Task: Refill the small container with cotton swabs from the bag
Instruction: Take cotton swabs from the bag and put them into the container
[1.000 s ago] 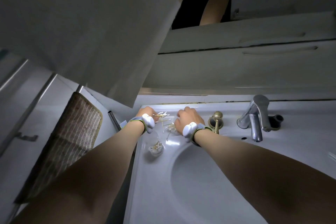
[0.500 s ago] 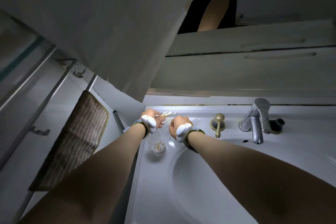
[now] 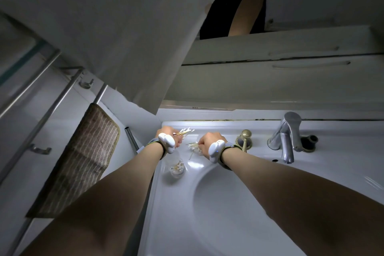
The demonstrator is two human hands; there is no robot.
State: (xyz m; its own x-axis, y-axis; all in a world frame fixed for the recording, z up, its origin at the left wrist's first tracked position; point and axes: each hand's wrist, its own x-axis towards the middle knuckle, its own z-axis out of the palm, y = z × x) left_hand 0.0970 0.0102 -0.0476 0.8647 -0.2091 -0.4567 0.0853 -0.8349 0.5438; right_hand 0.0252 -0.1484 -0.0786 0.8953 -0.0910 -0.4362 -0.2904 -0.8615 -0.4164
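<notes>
My left hand (image 3: pixel 168 133) is closed around a bunch of cotton swabs (image 3: pixel 184 132) whose white tips fan out to the right. Just below that hand, on the sink's left ledge, stands the small clear container (image 3: pixel 177 167) with several swabs inside. My right hand (image 3: pixel 208 142) is over the clear bag (image 3: pixel 195 149), fingers closed on swabs lying there. The bag itself is mostly hidden under the hand. Both wrists carry white devices on straps.
The white sink (image 3: pixel 207 214) fills the lower middle, its basin below my hands. A brass drain knob (image 3: pixel 245 137) and a chrome faucet (image 3: pixel 287 137) stand to the right. A brown towel (image 3: pixel 83 160) hangs left. A cabinet door (image 3: pixel 124 27) hangs overhead.
My right hand moved right, away from the left hand's bunch, back down to the bag. The left hand stayed in place holding its swabs.
</notes>
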